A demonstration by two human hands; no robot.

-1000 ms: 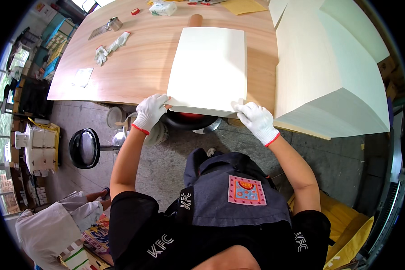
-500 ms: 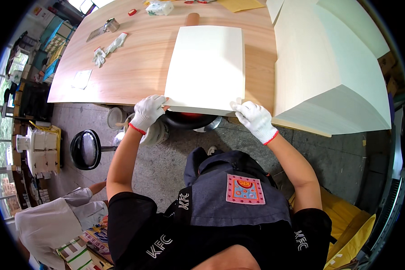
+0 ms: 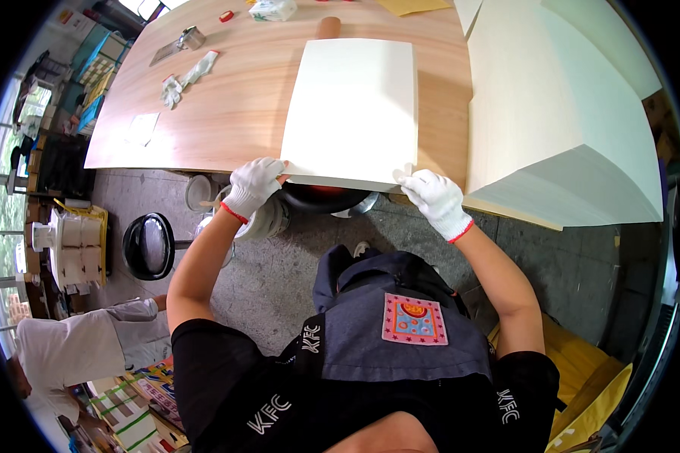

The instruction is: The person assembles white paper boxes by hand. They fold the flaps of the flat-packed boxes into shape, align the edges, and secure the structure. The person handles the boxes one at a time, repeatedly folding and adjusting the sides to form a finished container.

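Note:
A stack of white paper sheets lies on the wooden table, its near edge at the table's front edge. My left hand, in a white knit glove with a red cuff, grips the near left corner, fingers closed. At the near right corner my right hand, gloved the same way, pinches the paper with thumb and fingertips. Undersides of both grips are hidden.
A large, tall white paper stack occupies the right. Spare gloves, a metal cup, red tape and a tissue pack lie on the table. A stool and a person are leftward.
The view has shifted slightly, so the table sits a little further right. Both hands stay at the same corners of the paper. The person at the left has moved a little.

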